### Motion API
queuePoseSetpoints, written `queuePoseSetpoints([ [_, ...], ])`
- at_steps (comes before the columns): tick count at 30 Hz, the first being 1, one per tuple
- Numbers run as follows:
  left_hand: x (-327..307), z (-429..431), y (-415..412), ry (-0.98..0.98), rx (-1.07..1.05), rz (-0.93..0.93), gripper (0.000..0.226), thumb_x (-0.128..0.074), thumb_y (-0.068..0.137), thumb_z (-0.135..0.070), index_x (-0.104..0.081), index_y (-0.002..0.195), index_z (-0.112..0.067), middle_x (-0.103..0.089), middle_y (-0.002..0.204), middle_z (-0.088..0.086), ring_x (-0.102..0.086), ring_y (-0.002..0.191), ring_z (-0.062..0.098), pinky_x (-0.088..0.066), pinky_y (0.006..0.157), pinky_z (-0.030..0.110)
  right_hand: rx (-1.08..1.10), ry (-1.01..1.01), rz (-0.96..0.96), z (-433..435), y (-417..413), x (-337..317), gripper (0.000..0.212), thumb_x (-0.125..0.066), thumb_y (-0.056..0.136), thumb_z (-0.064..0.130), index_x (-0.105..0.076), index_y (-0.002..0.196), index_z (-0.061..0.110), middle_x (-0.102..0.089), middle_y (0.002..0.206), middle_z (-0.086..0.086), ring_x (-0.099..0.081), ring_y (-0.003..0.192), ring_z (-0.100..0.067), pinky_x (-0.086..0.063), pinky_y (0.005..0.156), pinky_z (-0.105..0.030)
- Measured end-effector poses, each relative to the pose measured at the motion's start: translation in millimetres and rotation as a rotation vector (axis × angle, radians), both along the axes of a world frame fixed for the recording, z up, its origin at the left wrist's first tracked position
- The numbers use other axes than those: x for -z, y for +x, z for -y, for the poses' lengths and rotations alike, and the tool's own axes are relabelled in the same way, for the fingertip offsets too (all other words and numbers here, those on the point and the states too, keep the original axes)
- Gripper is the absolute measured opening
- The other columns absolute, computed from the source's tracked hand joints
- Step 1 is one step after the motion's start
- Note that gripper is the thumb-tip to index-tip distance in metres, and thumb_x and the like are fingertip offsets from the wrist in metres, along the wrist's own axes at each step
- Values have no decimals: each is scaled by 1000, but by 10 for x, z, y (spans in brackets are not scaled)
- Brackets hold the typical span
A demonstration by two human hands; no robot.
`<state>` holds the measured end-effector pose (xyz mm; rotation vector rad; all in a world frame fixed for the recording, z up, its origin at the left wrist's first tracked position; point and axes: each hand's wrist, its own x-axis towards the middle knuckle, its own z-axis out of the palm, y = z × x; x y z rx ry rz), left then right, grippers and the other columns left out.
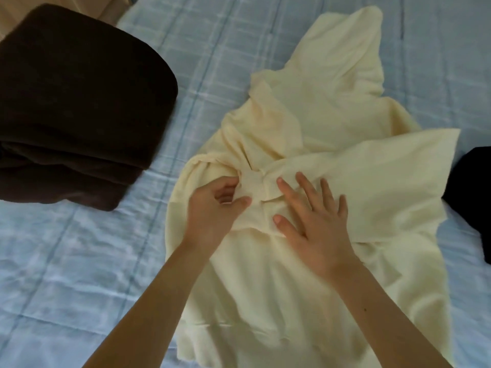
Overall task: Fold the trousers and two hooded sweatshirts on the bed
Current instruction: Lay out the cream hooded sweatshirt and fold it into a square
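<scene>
A cream hooded sweatshirt [305, 123] lies spread on the bed, hood pointing away from me, one sleeve folded across its chest toward the right. My left hand [215, 208] pinches the cuff of a sleeve at the garment's middle. My right hand [316, 221] lies flat with spread fingers on the folded sleeve beside it. A dark brown folded garment [79, 107] sits stacked at the left. At the right edge a black garment [473, 197] shows only in part.
The bed [79, 274] is covered with a light blue checked quilt, wrinkled at the near left. A strip of beige floor or wall [106, 6] shows beyond the bed's far left corner.
</scene>
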<state>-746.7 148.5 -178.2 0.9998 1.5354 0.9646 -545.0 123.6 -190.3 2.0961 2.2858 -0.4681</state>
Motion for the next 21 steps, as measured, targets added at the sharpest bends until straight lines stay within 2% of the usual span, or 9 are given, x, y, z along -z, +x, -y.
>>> queuePoseSetpoints([
  [3,-60,-5,-298,33,-127,-164,35,-81,75,-5,-70,102,-23,-66,89,-19,-64,77,-5,-47,72,4,23,189,39,-7,181,-200,61,-22,96,65,-12,155,51,-17,166,11,-11,152,-37,-10,117,-64],
  [5,-57,59,-387,-37,-36,-363,42,-80,76,-8,-66,114,-15,-63,89,-15,-65,85,3,-42,71,1,113,187,101,-51,452,-149,60,-20,97,62,-14,155,49,-18,166,8,-10,152,-39,-8,116,-66],
  [6,-42,100,-371,-64,29,-485,49,-80,77,-11,-62,122,-13,-62,96,-8,-65,95,14,-42,75,6,154,138,130,-76,580,-81,60,-19,97,62,-12,155,50,-17,166,7,-9,152,-39,-8,116,-67],
  [8,-33,138,-236,5,118,-761,70,-77,78,-15,-45,140,-10,-51,129,10,-51,120,31,-41,96,29,196,-14,184,-92,734,99,62,-9,93,66,-2,154,54,-11,167,7,-4,153,-37,-6,117,-66],
  [10,-54,91,3,289,232,-974,76,-72,82,-20,-36,148,-11,-36,149,18,-36,135,38,-34,109,48,168,-57,202,-104,777,188,65,-2,90,66,3,153,53,-9,168,8,-2,153,-35,-3,119,-64],
  [13,59,-38,440,640,601,-1055,59,-49,96,-34,-34,152,-23,-28,160,6,-23,148,32,-19,118,56,141,132,188,-163,866,47,61,-13,96,59,-15,156,47,-23,165,7,-14,152,-35,-6,117,-62],
  [15,303,-87,644,650,759,-1118,55,-35,99,-43,-32,153,-29,-24,162,2,-19,150,27,-14,118,58,204,154,189,-149,1070,77,58,-16,99,56,-18,156,46,-23,164,9,-11,153,-31,-4,118,-61],
  [17,547,-102,703,577,813,-1182,55,-27,100,-48,-31,153,-31,-23,162,2,-17,151,26,-12,118,58,265,69,159,-75,1230,244,59,-11,97,59,-14,155,49,-16,166,12,-5,154,-25,-5,119,-62],
  [21,691,-107,674,582,824,-1232,55,-28,101,-48,-34,152,-29,-25,162,4,-22,149,28,-15,117,58,245,14,-11,-51,1356,245,60,-13,97,55,-23,155,45,-16,166,12,-4,154,-21,-6,120,-57],
])
